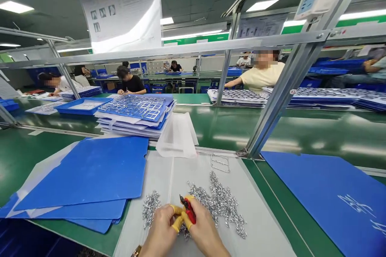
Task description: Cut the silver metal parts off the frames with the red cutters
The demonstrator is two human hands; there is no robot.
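My right hand (203, 225) grips a pair of red-handled cutting pliers (190, 213), its dark jaws tipped up and to the left. Close against it, my left hand (163, 225) has thumb and finger pinched together; whatever lies between them is too small to make out. Yellow finger cots cover several fingertips on both hands. Beneath and beyond the hands, a large heap of small shiny silver parts (223, 200) spreads over a pale sheet (256, 217). A smaller heap of silver parts (150, 207) lies to the left. One silver rectangular frame (220, 162) rests flat at the sheet's far edge.
Blue plastic sheets (90, 172) lie on the left, another blue sheet (331, 192) on the right. Ahead stands a stack of blue boards with silver frames (135, 108), beside white paper (177, 136). A metal post (271, 108) rises at right. Other people sit at benches beyond.
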